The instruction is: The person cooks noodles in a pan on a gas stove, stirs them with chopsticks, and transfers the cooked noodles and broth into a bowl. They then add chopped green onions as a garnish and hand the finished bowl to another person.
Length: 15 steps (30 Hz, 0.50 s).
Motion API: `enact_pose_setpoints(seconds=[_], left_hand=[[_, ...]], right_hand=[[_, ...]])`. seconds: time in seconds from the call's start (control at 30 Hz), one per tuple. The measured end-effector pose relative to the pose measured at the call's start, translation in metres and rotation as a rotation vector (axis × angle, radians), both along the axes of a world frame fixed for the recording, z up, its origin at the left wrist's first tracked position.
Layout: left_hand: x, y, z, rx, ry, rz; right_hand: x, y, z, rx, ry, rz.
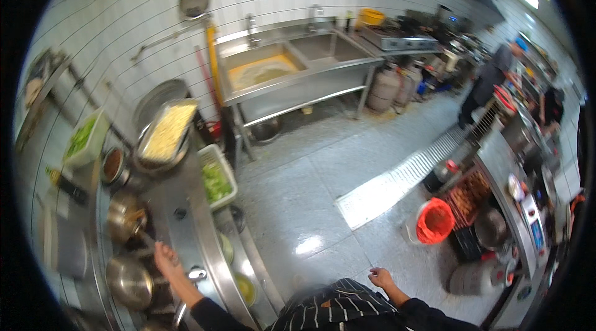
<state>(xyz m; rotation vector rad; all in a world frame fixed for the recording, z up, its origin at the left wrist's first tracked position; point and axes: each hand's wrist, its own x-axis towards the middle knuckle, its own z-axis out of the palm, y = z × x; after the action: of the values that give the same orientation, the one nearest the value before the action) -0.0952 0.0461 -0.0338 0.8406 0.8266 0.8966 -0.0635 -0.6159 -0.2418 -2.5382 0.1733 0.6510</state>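
My left hand [167,259] is closed around the handle of a metal pan [125,219], which stands on the stove counter at the left with some food in it. Just below it is a second steel pan [129,282]. Away from the counter, my right hand [381,277] hangs over the tiled floor in front of my striped apron, its fingers partly curled; whether it holds anything small cannot be made out. Beyond the pans, a clear tray of yellow shredded food [170,131] rests on a large bowl, near a white bin of chopped greens [216,180].
A steel double sink [298,68] stands along the wall, with gas cylinders [382,89] beside it. A floor drain grate [400,177] crosses the floor. At the right are a red-lined bucket [435,221] and a steel worktable. A person in a blue cap [489,75] stands farther off.
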Motion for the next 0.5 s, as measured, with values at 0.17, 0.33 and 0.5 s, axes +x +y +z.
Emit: enact_pose_setpoints(seconds=[0.17, 0.33, 0.5], left_hand=[[0.017, 0.0, 0.01, 0.11, 0.038, -0.038], [0.008, -0.046, 0.043, 0.178, 0.139, -0.088], [0.056, -0.148, 0.041, 0.237, 0.181, -0.415]], right_hand=[[-0.025, -0.012, -0.052, -0.054, 0.099, -0.053], [-0.008, -0.002, -0.052, -0.018, 0.076, -0.146], [-0.013, 0.006, -0.016, 0.017, 0.015, -0.281]])
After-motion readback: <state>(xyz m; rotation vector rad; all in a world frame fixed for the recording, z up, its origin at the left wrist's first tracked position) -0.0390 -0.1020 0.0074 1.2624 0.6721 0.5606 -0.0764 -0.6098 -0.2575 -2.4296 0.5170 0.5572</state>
